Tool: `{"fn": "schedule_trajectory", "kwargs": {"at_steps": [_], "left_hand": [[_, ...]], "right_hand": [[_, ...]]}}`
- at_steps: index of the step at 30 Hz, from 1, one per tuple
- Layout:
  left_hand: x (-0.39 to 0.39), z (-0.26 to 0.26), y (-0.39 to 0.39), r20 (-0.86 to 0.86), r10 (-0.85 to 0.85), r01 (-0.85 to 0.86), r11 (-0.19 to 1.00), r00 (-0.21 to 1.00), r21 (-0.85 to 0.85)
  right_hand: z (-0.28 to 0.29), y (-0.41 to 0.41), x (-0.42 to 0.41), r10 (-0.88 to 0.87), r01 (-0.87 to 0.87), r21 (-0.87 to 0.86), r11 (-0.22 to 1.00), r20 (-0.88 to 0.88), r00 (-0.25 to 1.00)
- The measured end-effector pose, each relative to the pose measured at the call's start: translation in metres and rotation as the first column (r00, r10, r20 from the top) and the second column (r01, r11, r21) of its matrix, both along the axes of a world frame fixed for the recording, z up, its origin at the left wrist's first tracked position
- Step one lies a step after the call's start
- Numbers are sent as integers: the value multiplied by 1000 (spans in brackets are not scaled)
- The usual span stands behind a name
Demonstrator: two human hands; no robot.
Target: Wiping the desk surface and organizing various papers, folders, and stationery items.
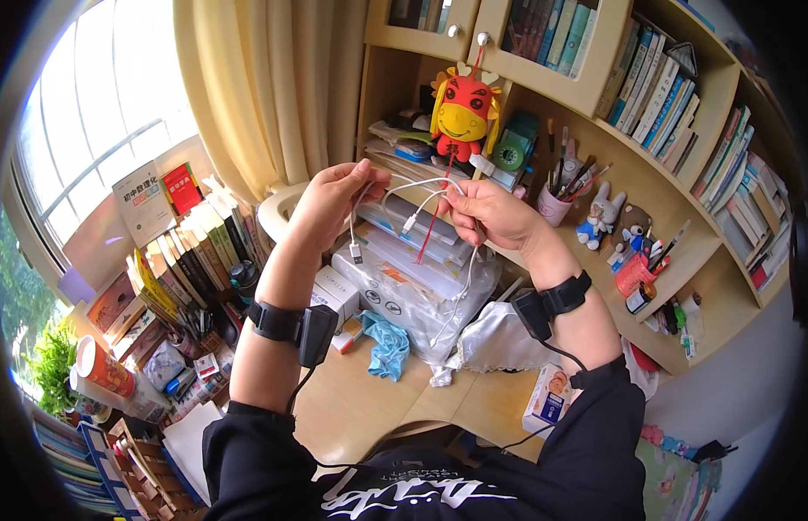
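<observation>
My left hand [348, 195] and my right hand [485, 211] are raised in front of me, above the plastic-wrapped box on the desk. Both grip thin white USB cables [391, 195], whose loops span the gap between the hands. A USB-A plug [356, 253] dangles below my left hand. Another white connector [409, 225] hangs between the hands, nearer the right one. From my right hand a white strand drops over the box, with a small end [434, 341] low down. Whether this is one cable or more, I cannot tell.
The plastic-wrapped box [410, 286] carries papers and folders. A blue cloth [384, 345] and a white cloth [501, 335] lie on the wooden desk [378, 404]. A red plush toy [462, 107] hangs from the cabinet. Books and a dark bottle [244, 277] stand left; shelves [710, 228] rise right.
</observation>
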State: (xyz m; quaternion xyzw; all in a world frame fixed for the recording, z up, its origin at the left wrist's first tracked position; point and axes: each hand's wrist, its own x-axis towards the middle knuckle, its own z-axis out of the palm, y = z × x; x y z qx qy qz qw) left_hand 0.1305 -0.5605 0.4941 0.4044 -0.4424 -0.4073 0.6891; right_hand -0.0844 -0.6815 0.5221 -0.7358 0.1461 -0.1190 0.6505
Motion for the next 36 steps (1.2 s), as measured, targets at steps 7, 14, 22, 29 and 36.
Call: {"fn": "schedule_trajectory", "kwargs": {"at_steps": [7, 14, 22, 29, 36], "left_hand": [[5, -1, 8, 160, -124, 104, 986, 979, 129], [36, -3, 13, -143, -154, 160, 986, 978, 35], [-8, 8, -11, 7, -97, 97, 994, 995, -40], [-39, 12, -15, 125, -189, 189, 982, 974, 15], [-44, 12, -19, 145, -222, 217, 975, 964, 46]], "right_hand": [[0, 2, 1, 11, -11, -14, 1000, 15, 1000], [0, -4, 3, -116, 155, -144, 977, 247, 962], [22, 6, -2, 44, -42, -64, 997, 32, 999], [24, 2, 2, 57, -59, -117, 991, -21, 998], [21, 4, 5, 42, -46, -111, 993, -38, 998]]}}
